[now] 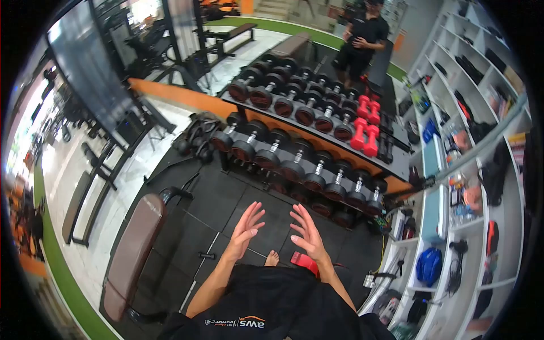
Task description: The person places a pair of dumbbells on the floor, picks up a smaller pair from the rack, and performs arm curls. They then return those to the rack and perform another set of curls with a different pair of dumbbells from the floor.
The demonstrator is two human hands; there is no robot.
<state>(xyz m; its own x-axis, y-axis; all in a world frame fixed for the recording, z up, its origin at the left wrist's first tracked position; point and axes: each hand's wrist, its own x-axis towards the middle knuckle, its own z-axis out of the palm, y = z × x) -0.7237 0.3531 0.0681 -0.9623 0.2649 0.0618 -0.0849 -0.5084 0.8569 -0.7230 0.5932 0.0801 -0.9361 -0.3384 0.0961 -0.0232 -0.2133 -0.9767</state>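
Observation:
Both of my hands are raised in front of my black shirt [272, 294], palms turned toward each other with a gap between them. My left hand [247, 229] is open and holds nothing, its fingers stretched forward. My right hand [309, 231] is likewise open, with its thumb apart from the fingers. Beyond the fingertips stands a rack of black dumbbells [293, 164] with silver handles. A red object [305, 260] shows below my right hand, partly covered by the forearm. Between my forearms a bare foot [272, 259] rests on the dark floor mat [192, 226].
A brown padded bench [133, 252] stands at left, with a small black dumbbell [207, 255] on the floor beside it. Red dumbbells [365, 137] sit at the rack's right end. White shelves [447, 241] with bags line the right. A mirror behind the rack reflects a person [365, 37].

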